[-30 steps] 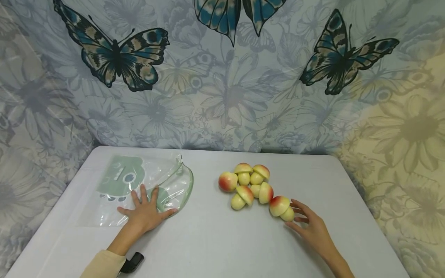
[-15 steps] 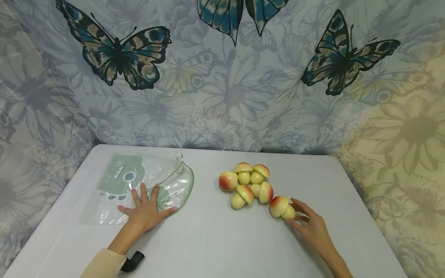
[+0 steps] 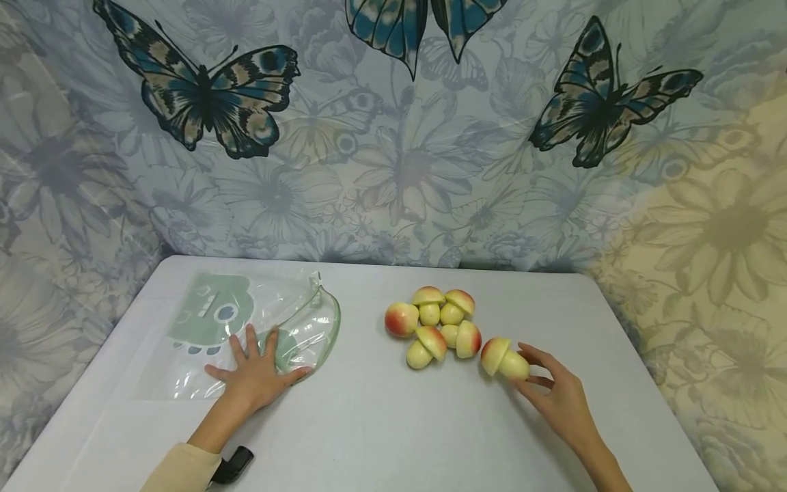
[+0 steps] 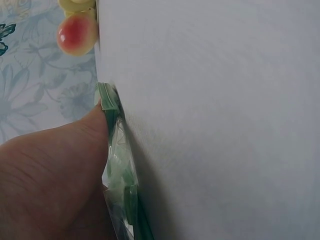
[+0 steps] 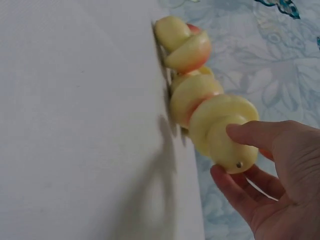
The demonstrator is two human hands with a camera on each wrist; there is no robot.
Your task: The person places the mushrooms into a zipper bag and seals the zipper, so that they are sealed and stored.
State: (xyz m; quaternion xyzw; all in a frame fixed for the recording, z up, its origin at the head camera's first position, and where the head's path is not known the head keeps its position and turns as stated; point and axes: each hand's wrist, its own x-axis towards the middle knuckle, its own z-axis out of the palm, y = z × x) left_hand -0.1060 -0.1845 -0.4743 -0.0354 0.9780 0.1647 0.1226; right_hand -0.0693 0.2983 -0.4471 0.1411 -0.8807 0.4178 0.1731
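Note:
In the head view, my right hand (image 3: 556,400) pinches the pale yellow stem of a toy mushroom (image 3: 504,359) with a red-and-yellow cap. The right wrist view shows the thumb on one side of that stem and fingertips (image 5: 220,175) on the other, with the mushroom raised off the table. Several similar toy mushrooms (image 3: 428,344) lie in a cluster to its left. Fingers spread, my left hand (image 3: 255,376) rests flat on a clear plastic bag (image 3: 279,294) with a green cartoon print. In the left wrist view, the thumb (image 4: 95,120) touches the bag's green edge.
A white-covered table (image 3: 381,437) carries everything. Behind it stands a wall (image 3: 412,178) patterned with flowers and butterflies. A black device (image 3: 233,466) sits at the left wrist, beside the beige sleeve (image 3: 184,470).
The right hand has taken hold of the mushroom and lifted it slightly, moving it a little rightward and tilting its stem more sideways. The left hand stays on the bag.

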